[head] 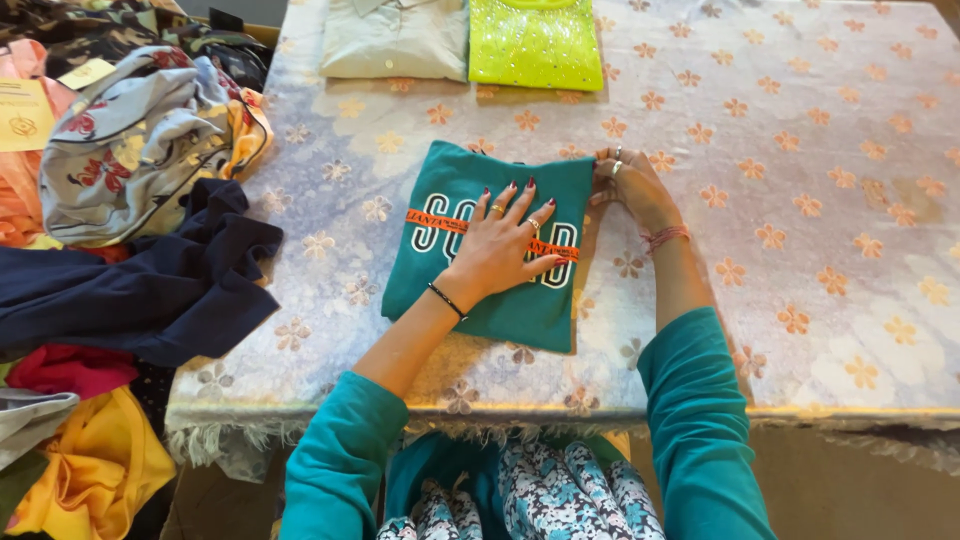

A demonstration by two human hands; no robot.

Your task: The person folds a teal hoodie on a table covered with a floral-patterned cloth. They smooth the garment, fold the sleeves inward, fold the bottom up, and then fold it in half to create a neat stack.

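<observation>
At the far left lies a big heap of loose clothes [120, 230] in dark blue, grey with red flowers, pink and yellow. It spills over the left edge of the table [800, 300], which has a pale cloth with orange flowers on it.

In the middle of the table, near the person, lies a folded teal shirt with white letters and an orange band [470, 190]. The left hand [505, 245] lies flat on top of it, fingers spread wide, pressing it down. It holds nothing in its grip.

Just to the right, the right hand [630, 185] pinches the far right corner of the teal shirt with closed fingers.

At the far edge of the table lie a folded pale grey-green shirt [395, 38] and a folded bright yellow-green sparkly top [535, 42], side by side.

The fold looks nearly done; this seems to be the smoothing step. The next move likely calls for tidying that corner, then lifting the shirt flat so it stays folded.
</observation>
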